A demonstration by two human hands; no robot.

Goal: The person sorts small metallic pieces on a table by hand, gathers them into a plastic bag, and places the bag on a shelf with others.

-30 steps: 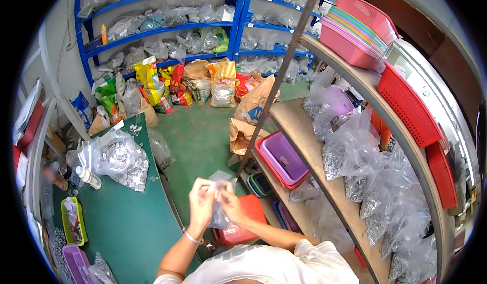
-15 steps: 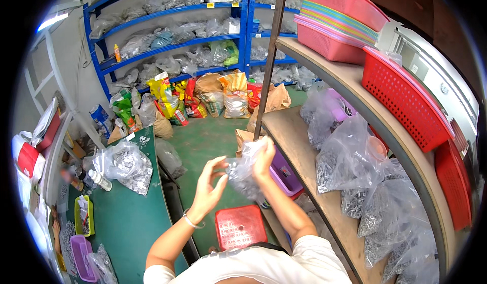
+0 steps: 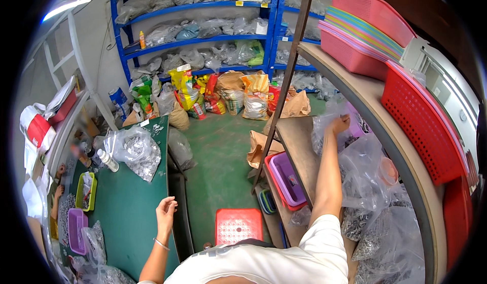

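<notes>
My right arm stretches out over the wooden shelf on the right. At its end my right hand point(image 3: 339, 125) is closed on the upper part of a clear plastic bag point(image 3: 319, 134), beside a purple basket point(image 3: 358, 125). What the bag holds is hard to see here. My left hand point(image 3: 166, 214) hovers by the right edge of the green table point(image 3: 133, 203), its fingers loosely bent and holding nothing. On that table lies a clear bag of grey metal pieces point(image 3: 139, 154).
More clear bags of small metal parts point(image 3: 385, 233) crowd the right shelf. Above them sit red and pink baskets point(image 3: 421, 119). A red stool point(image 3: 239, 225) stands close in front of me. Filled sacks point(image 3: 255, 97) line the floor before the blue racks point(image 3: 195, 43). Another person's hand point(image 3: 59, 191) shows at far left.
Both hands were around a clear bag in front of me. My left hand has let go and moved left and down; my right hand has reached out to the right shelf. The view has shifted.
</notes>
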